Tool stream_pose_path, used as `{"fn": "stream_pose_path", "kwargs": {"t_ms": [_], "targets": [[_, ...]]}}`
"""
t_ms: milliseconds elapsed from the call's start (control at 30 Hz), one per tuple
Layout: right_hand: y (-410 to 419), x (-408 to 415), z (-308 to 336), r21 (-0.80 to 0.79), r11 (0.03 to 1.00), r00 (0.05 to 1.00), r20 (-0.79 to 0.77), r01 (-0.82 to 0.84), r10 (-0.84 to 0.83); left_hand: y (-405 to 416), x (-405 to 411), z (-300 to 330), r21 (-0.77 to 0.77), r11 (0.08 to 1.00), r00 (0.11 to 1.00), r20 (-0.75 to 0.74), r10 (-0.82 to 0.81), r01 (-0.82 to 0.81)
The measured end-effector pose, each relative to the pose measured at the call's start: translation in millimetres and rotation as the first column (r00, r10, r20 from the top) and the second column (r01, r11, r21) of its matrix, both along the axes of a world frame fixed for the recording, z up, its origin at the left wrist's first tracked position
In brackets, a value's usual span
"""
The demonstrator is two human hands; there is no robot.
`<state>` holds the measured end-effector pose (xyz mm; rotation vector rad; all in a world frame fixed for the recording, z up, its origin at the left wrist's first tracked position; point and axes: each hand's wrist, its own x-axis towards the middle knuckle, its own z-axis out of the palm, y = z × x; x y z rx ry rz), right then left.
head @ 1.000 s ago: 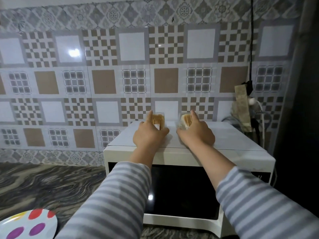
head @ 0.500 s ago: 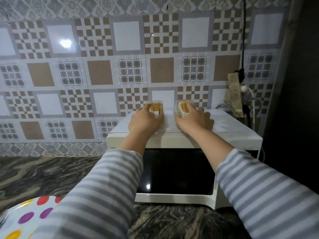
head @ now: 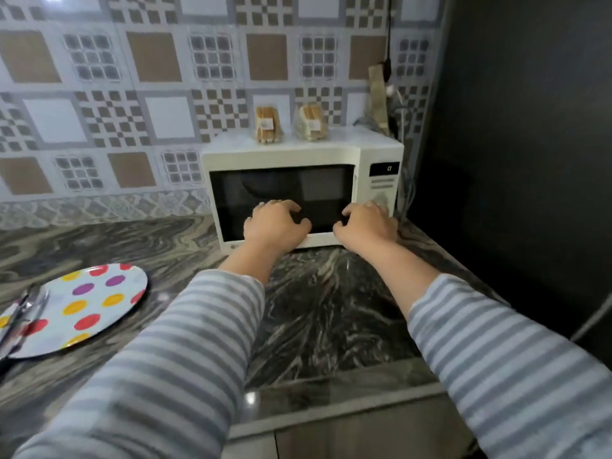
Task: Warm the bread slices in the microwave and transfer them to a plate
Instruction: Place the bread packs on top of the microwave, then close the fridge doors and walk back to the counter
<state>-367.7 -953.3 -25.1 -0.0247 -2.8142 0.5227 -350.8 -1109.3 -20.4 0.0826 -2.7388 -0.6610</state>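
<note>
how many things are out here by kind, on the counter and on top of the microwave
bread packs: 2, both standing on top of the microwave
microwave: 1, door closed
spotted plate: 1, on the counter
utensils: a blurred cluster lying across the plate's left edge; cannot tell how many
total: 4 things, plus the utensils

microwave [head: 377,154]: cream — black door
plate [head: 59,329]: white, red-yellow-purple dots
counter [head: 331,299]: dark grey marbled
sleeves [head: 185,352]: grey-striped
</note>
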Motion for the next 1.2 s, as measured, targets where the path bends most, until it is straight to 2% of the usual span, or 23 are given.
{"fn": "stream_pose_path", "kwargs": {"t_ms": [100,167,300,400,467,533,600,633,700,1067,1200], "targets": [[16,59,-45,0.043,0.998,0.997,0.056,0.047,-0.05,19,50,-38,-0.002,0.998,0.99,0.119,-0.069,0.07],[30,99,-70,0.063,0.997,0.987,0.152,0.037,-0.046,34,80,-59,-0.029,0.984,0.961,0.223,-0.163,0.173],[72,176,-112,0.034,0.999,0.937,0.347,0.018,-0.028,77,137,-96,0.029,0.915,0.82,0.434,-0.374,0.402],[110,229,-133,-0.01,0.996,0.882,0.465,0.088,-0.073,120,169,-115,0.061,0.883,0.737,0.526,-0.425,0.466],[137,262,-144,0.007,0.987,0.862,0.487,0.159,-0.142,149,188,-127,0.089,0.863,0.677,0.583,-0.449,0.497],[168,295,-152,0.013,0.972,0.842,0.498,0.234,-0.209,179,205,-139,0.124,0.799,0.563,0.647,-0.514,0.588],[201,326,-158,0.026,0.953,0.824,0.497,0.302,-0.274,219,222,-152,0.166,0.707,0.486,0.618,-0.618,0.688],[218,342,-159,0.032,0.942,0.817,0.489,0.333,-0.306,239,234,-154,0.153,0.7,0.464,0.648,-0.604,0.698],[253,371,-161,0.036,0.919,0.799,0.48,0.393,-0.361,284,257,-157,0.103,0.713,0.53,0.597,-0.603,0.694],[478,544,-161,0.027,0.748,0.651,0.472,0.664,-0.595,542,403,-144,0.168,0.371,0.224,0.555,-0.801,0.913],[555,607,-158,0.025,0.679,0.592,0.467,0.733,-0.657,630,455,-146,0.166,0.304,0.18,0.518,-0.836,0.938]]}}
